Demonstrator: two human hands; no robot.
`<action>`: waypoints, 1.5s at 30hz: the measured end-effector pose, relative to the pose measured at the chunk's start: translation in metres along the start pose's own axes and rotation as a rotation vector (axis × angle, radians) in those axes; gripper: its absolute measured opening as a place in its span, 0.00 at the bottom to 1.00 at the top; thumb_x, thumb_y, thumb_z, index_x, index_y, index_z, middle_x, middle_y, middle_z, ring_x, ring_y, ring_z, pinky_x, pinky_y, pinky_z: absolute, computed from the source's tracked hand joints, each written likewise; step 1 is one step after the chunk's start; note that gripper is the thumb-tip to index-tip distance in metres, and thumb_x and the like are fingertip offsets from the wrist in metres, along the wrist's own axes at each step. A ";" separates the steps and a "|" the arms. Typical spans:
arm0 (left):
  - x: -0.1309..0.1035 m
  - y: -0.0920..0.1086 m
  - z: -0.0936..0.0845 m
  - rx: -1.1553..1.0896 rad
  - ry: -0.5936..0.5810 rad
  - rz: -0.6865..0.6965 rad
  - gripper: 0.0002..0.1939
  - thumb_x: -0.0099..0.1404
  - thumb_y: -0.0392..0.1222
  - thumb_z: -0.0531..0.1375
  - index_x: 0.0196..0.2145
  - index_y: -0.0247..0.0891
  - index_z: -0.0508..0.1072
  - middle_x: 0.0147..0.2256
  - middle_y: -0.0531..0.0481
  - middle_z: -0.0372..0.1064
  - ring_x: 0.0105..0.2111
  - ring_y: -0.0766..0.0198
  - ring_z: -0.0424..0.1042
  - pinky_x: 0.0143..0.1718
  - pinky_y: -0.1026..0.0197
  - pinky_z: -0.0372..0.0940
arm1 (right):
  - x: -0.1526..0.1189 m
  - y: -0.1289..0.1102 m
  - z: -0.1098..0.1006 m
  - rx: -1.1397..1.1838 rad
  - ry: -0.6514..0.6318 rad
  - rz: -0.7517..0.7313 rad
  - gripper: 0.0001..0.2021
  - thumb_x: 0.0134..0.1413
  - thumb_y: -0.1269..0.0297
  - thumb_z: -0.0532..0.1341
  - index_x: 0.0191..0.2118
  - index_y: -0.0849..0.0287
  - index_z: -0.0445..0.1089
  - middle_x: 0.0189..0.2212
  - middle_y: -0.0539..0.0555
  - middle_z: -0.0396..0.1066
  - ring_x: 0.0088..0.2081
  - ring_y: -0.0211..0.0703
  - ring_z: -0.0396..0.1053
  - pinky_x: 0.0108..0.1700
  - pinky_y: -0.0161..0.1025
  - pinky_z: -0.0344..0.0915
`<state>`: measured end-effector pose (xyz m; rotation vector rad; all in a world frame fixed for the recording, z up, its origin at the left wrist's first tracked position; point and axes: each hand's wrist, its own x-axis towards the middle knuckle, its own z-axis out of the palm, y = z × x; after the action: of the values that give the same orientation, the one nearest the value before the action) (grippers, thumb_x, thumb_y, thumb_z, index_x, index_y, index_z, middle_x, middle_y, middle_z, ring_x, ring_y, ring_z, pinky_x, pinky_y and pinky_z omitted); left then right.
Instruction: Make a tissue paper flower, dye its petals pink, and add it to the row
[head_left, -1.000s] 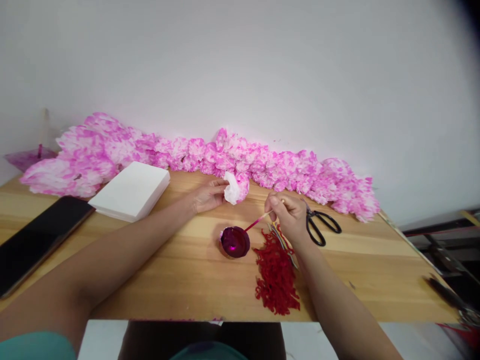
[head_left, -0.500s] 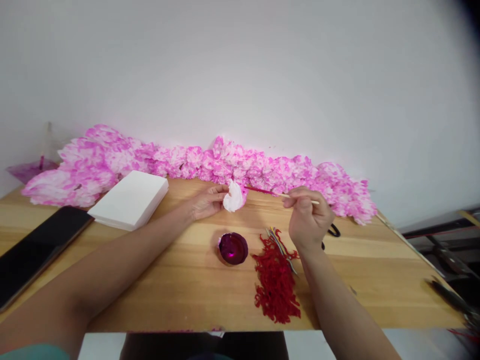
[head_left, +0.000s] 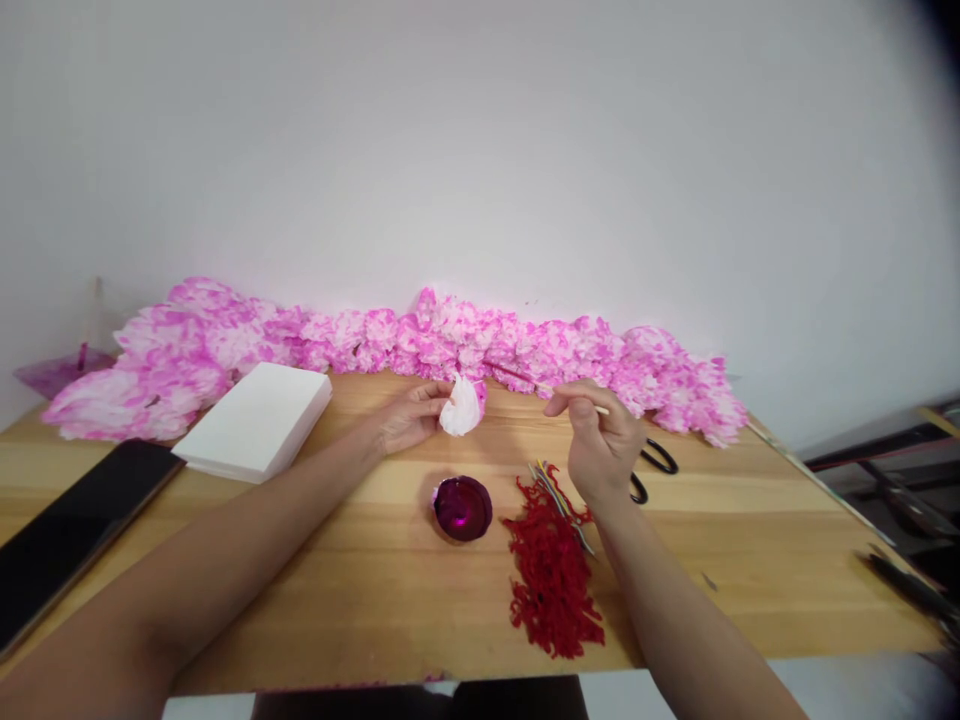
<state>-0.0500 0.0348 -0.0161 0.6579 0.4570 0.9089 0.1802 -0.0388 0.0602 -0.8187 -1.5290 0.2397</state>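
Note:
My left hand point(head_left: 414, 417) pinches a white paper flower point(head_left: 461, 408) whose right edge is tinted pink. In my right hand point(head_left: 604, 440) is a thin wooden stick point(head_left: 525, 377), its far part stained dark magenta. The stained tip points at the flower's upper right; a small gap seems to lie between them. Below the flower, a small cup point(head_left: 463, 508) holds shiny dark magenta liquid. Near my right wrist lies a bundle of red fuzzy strands point(head_left: 553, 575) with a few grey and yellow stems.
Pink-and-white paper flowers point(head_left: 352, 340) line the wall along the table's back. A stack of white paper point(head_left: 251, 420) and a black phone point(head_left: 82, 535) lie at left. Black scissor handles point(head_left: 660, 457) show beyond my right hand. Dark tools point(head_left: 907, 585) sit at the right edge.
My right hand has drawn the stick's tip slightly up and away from the flower. The flower is turned a little in my left hand. The whole view has tilted up slightly.

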 end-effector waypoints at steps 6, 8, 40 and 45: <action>-0.001 -0.001 0.004 0.084 0.005 0.050 0.19 0.46 0.33 0.75 0.35 0.34 0.76 0.32 0.51 0.73 0.32 0.67 0.72 0.37 0.63 0.66 | -0.003 0.003 0.007 -0.096 -0.036 0.000 0.07 0.65 0.63 0.59 0.41 0.52 0.76 0.29 0.50 0.77 0.33 0.43 0.73 0.39 0.42 0.67; -0.001 -0.002 0.008 0.127 0.014 0.091 0.18 0.45 0.33 0.75 0.34 0.34 0.76 0.31 0.52 0.73 0.31 0.67 0.72 0.36 0.63 0.65 | -0.005 0.006 0.012 -0.190 -0.097 -0.057 0.05 0.63 0.65 0.61 0.41 0.52 0.75 0.32 0.50 0.77 0.35 0.44 0.73 0.40 0.43 0.66; -0.012 -0.002 0.032 0.555 0.058 0.129 0.09 0.49 0.33 0.71 0.31 0.35 0.77 0.29 0.53 0.73 0.29 0.66 0.70 0.35 0.64 0.62 | -0.018 0.027 0.026 -0.449 -0.244 -0.080 0.05 0.61 0.68 0.59 0.42 0.55 0.70 0.35 0.53 0.75 0.40 0.48 0.70 0.45 0.47 0.63; -0.011 -0.004 0.027 0.398 0.126 0.186 0.12 0.49 0.35 0.71 0.33 0.35 0.77 0.30 0.53 0.74 0.31 0.66 0.70 0.36 0.63 0.63 | -0.016 0.021 0.024 -0.369 -0.137 -0.060 0.07 0.60 0.67 0.60 0.44 0.53 0.69 0.38 0.53 0.75 0.41 0.48 0.70 0.46 0.47 0.65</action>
<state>-0.0368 0.0152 0.0019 1.0213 0.7084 1.0498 0.1638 -0.0258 0.0317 -1.0607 -1.7526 -0.0352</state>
